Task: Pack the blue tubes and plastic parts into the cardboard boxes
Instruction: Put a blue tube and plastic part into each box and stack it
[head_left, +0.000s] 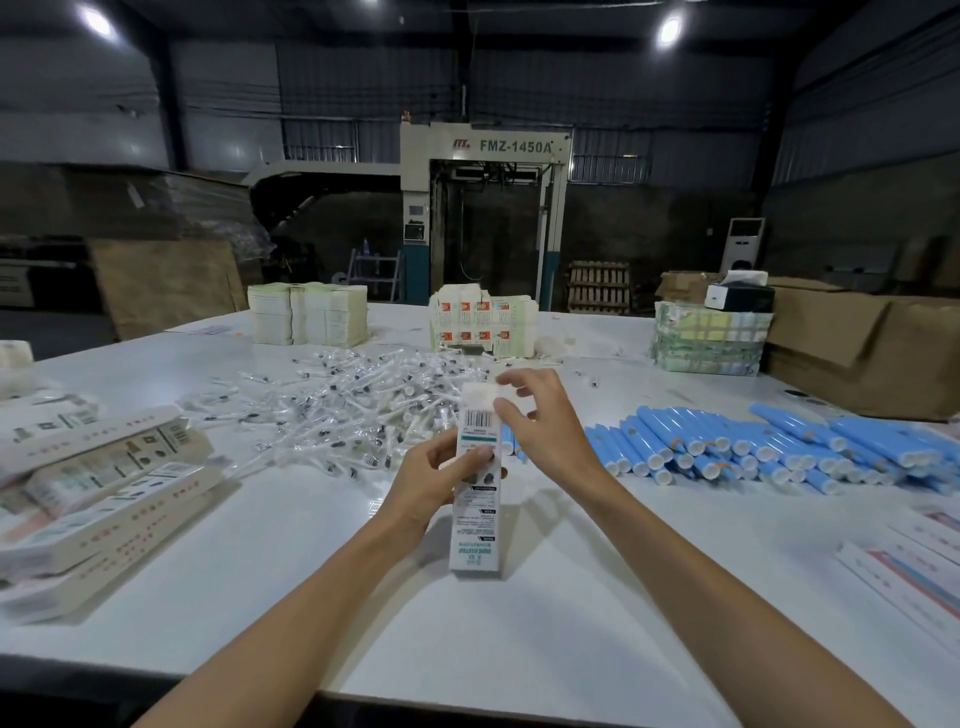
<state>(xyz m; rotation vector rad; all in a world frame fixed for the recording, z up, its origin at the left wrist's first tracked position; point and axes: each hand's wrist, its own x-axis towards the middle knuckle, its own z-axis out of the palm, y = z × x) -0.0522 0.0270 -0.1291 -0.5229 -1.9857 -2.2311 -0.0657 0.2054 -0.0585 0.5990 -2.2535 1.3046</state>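
I hold a long white printed carton (477, 519) upright-tilted over the middle of the white table (519, 623). My left hand (434, 480) grips its middle from the left side. My right hand (545, 421) pinches the flap at its far top end. Blue tubes (753, 447) with white caps lie in a heap to the right. A pile of clear plastic-wrapped parts (358, 410) spreads behind the carton. Whether anything is inside the carton is hidden.
Filled or folded cartons (98, 493) are stacked at the left. Bundles of flat cartons (309, 319) (483, 325) (709, 338) stand at the table's back. A brown cardboard box (872, 343) sits back right. Printed sheets (914, 566) lie at the right edge.
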